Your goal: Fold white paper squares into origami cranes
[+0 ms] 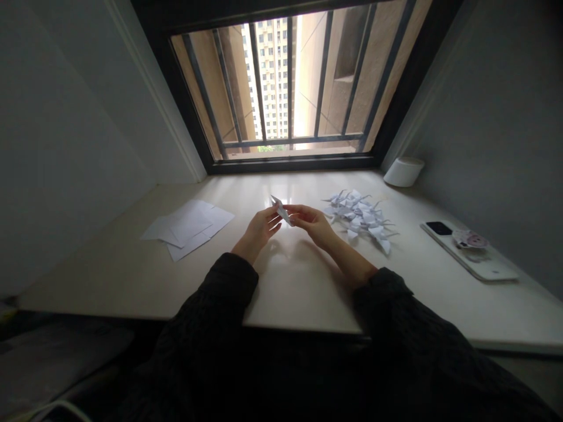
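A small folded piece of white paper (281,210) is held between both my hands just above the pale desk (290,281). My left hand (260,230) pinches its left side with the fingertips. My right hand (313,225) pinches its right side, fingers closed on it. A heap of several folded white paper cranes (361,218) lies just to the right of my right hand. A loose stack of flat white paper sheets (189,227) lies to the left of my left hand. Dark sleeves cover both forearms.
A white phone (470,252) with a round pink grip lies face down at the right. A white cylindrical object (403,172) stands at the back right by the barred window (285,88). Grey walls close in on both sides.
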Available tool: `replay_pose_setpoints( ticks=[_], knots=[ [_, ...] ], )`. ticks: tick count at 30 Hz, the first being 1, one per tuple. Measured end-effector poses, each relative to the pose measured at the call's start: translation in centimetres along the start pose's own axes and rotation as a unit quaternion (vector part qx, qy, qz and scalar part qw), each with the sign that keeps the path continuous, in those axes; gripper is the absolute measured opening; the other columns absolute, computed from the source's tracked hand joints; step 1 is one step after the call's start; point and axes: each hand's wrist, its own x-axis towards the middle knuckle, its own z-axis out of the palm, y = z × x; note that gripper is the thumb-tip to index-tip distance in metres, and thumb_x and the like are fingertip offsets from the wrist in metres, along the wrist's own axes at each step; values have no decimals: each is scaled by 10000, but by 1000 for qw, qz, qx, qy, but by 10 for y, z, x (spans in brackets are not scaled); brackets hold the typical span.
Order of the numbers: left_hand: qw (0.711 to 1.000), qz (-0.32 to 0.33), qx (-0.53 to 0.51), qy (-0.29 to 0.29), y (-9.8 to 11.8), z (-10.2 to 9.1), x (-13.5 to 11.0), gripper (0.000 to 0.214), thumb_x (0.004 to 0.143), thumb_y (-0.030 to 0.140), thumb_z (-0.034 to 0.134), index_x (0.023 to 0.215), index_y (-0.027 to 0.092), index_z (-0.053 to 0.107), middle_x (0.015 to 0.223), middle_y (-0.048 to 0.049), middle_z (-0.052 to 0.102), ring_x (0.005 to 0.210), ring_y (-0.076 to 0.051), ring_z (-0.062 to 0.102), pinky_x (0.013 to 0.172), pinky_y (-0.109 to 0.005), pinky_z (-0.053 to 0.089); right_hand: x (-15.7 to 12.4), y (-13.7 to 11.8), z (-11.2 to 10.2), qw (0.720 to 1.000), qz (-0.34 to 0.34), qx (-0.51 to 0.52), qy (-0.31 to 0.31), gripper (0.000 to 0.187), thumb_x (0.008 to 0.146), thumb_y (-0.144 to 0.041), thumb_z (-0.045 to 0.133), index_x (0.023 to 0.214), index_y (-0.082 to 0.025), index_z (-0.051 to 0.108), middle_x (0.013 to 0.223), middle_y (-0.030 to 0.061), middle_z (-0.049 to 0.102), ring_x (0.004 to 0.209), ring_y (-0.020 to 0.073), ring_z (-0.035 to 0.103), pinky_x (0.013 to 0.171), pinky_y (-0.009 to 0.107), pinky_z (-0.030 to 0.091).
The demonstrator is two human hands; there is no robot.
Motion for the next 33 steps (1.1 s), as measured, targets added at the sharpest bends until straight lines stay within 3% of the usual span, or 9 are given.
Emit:
replay_pose_setpoints(
  ticks=[5, 13, 17, 22, 26, 33],
  knots=[
    [996, 60, 67, 20, 1, 4, -5, 216, 637, 372, 706, 748, 198, 642, 843, -47, 664, 882, -204, 612, 794, -322, 422, 1, 2, -1, 997, -26, -74, -7, 397, 673, -340, 736, 1059, -263, 692, 907, 26, 669, 716, 132, 579, 653, 286, 478],
    [977, 132, 168, 23, 1, 12, -11, 303, 643, 479, 698, 641, 180, 646, 703, -43, 655, 735, -189, 620, 733, -320, 412, 0, 1, -3, 976, -59, -183, 100, 219, 684, -396, 724, 817, -222, 733, 738, 24, 683, 661, 146, 591, 615, 290, 460],
    [970, 140, 198, 30, 0, 13, -11, 369, 640, 540, 687, 635, 171, 673, 689, -53, 660, 711, -182, 604, 700, -309, 419, -2, -4, -2, 960, -89, -237, 122, 202, 706, -433, 710, 736, -233, 721, 731, 24, 677, 673, 155, 580, 630, 301, 460],
    [962, 154, 222, 27, -3, 11, -7, 397, 649, 558, 679, 644, 162, 698, 645, -52, 655, 653, -158, 578, 674, -299, 428, -4, -8, -4, 945, -152, -280, 81, 187, 702, -399, 736, 811, -248, 720, 775, 24, 644, 692, 153, 569, 645, 306, 461],
    [967, 131, 217, 34, -4, 11, -6, 382, 640, 545, 695, 664, 164, 712, 656, -59, 665, 645, -162, 590, 670, -306, 427, -5, -6, -7, 932, -182, -302, 79, 170, 730, -402, 717, 830, -266, 735, 770, 27, 611, 668, 149, 545, 621, 303, 454],
    [972, 99, 212, -2, 0, 14, -12, 376, 632, 543, 704, 659, 168, 705, 687, -67, 686, 671, -182, 623, 691, -315, 427, -9, -10, -5, 893, -207, -394, 68, 151, 788, -398, 662, 757, -264, 725, 735, 40, 627, 709, 183, 540, 690, 330, 432]
  ],
)
